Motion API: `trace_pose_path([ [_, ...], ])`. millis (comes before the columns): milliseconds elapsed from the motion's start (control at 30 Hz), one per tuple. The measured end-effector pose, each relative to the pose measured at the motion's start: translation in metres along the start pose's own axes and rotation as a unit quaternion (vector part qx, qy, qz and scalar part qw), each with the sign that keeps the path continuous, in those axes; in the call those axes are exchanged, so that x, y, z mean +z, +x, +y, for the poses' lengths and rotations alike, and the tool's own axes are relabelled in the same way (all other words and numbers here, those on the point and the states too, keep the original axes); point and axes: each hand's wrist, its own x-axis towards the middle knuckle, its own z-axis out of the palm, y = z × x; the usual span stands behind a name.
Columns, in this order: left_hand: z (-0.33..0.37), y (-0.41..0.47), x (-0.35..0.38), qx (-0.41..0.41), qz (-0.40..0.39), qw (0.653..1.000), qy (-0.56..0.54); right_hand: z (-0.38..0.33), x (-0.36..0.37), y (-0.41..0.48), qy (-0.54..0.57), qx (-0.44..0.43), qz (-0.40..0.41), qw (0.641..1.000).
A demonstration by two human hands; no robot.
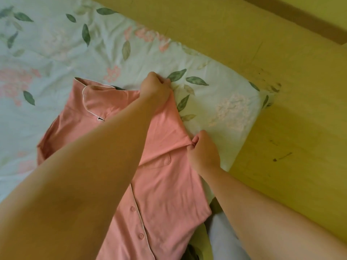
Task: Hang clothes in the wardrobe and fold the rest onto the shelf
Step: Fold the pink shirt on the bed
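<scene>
Far left: floral bedsheet, pale with green leaves and pink blossoms, creased, spreads as far as its corner right of centre. On it, left of centre: pink button-up shirt, lies front up, white-piped collar towards the far side, hem cut off by the bottom edge; shows two pink buttons along the piped placket and a chest pocket. At the shirt's far right shoulder: left hand, arm reaching across the garment from the lower left, fingers curled, grips a bunch of pink cloth. Lower and further right: right hand, pinches the shirt's right edge just beside the pocket, with a ridge of cloth raised between the two hands. Under the shirt's lower right: grey-blue cloth, kind unclear. Right of the sheet: yellowish floor, smooth, marked by a few dark scuffs near the sheet's corner. Top right corner: dark brown strip, runs diagonally; cannot tell what.
</scene>
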Motion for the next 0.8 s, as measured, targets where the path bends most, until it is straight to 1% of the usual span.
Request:
trace_pose_path([
  [100, -0.012, -0.009, -0.005, 0.013, -0.043, 0.994, -0.102, -0.001, -0.005, 0.002, -0.018, -0.009, -0.022, 1.000],
  [133, -0.019, -0.013, -0.009, 0.031, -0.064, 0.993, -0.096, 0.000, -0.005, -0.001, -0.040, -0.023, -0.026, 0.999],
  [200, -0.035, -0.018, -0.019, 0.083, -0.082, 0.993, 0.005, 0.004, -0.006, -0.008, -0.093, -0.055, -0.021, 0.994],
  [267, -0.053, -0.018, -0.027, 0.120, -0.066, 0.983, 0.119, 0.006, -0.006, -0.012, -0.115, -0.062, -0.006, 0.991],
  [300, -0.059, -0.014, -0.029, 0.132, -0.055, 0.978, 0.155, 0.006, -0.007, -0.011, -0.115, -0.056, -0.001, 0.992],
  [367, -0.067, -0.007, -0.032, 0.131, -0.036, 0.975, 0.178, 0.005, -0.007, -0.009, -0.113, -0.044, -0.001, 0.993],
  [500, -0.070, 0.000, -0.035, 0.120, 0.023, 0.980, 0.159, 0.003, -0.007, -0.008, -0.117, -0.046, -0.007, 0.992],
  [533, -0.071, -0.006, -0.034, 0.122, 0.043, 0.980, 0.149, 0.001, -0.008, -0.011, -0.126, -0.062, 0.004, 0.990],
  [600, -0.081, -0.031, -0.031, 0.145, 0.099, 0.974, 0.140, -0.005, -0.007, -0.021, -0.153, -0.139, 0.049, 0.977],
  [633, -0.090, -0.046, -0.029, 0.168, 0.139, 0.964, 0.151, -0.010, -0.005, -0.025, -0.166, -0.187, 0.067, 0.966],
  [700, -0.119, -0.077, -0.025, 0.206, 0.204, 0.939, 0.186, -0.024, 0.002, -0.028, -0.191, -0.273, 0.076, 0.940],
  [767, -0.159, -0.103, -0.025, 0.211, 0.221, 0.926, 0.222, -0.044, 0.012, -0.022, -0.232, -0.325, 0.076, 0.914],
  [800, -0.181, -0.114, -0.027, 0.193, 0.214, 0.927, 0.239, -0.056, 0.018, -0.016, -0.255, -0.340, 0.073, 0.902],
])
